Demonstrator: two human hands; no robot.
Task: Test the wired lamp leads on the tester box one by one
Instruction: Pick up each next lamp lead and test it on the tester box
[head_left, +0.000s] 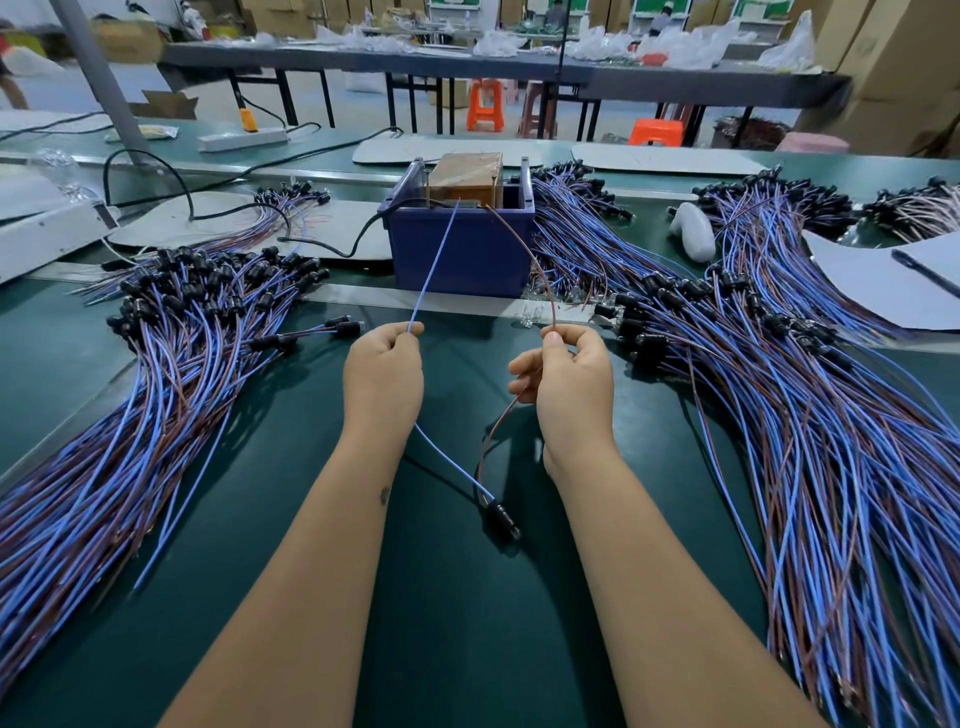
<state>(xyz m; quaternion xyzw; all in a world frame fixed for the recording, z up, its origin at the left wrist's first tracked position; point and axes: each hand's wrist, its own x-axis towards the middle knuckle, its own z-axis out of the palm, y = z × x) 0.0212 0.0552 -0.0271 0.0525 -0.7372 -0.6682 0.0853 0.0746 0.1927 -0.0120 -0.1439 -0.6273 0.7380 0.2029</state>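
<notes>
The tester box (470, 184), a brownish block sitting inside a blue plastic bin (460, 249), stands on the green desk (457, 597) straight ahead of the person. Just in front of the bin, the left hand (383, 371) pinches a blue lead (434, 265) between thumb and forefinger, its other fingers (363, 345) curled in; the lead runs up from the pinch to the top of the tester box. To the right of it, the right hand (569, 379) pinches a brown lead (524, 249) between thumb and curled fingers, and that lead arcs up to the right side of the box top. Whether either bare end actually touches a contact cannot be told.

Below the hands, nearer the person than the bin, both leads drop and meet at a black lamp holder (503, 518) that lies on the desk between the forearms.

Left of the bin lies a large heap of blue-and-brown wired holders (171, 353), fanned toward the person. Right of the bin a bigger heap (769, 395) spreads across the desk. A black power cable (332, 244) snakes away from the bin's left side. Right of the bin and a little behind it rests a white object (693, 231); farther right lies a pale sheet (883, 283). Behind the bin, beyond the desk, stand orange stools (485, 104) under a long table.
</notes>
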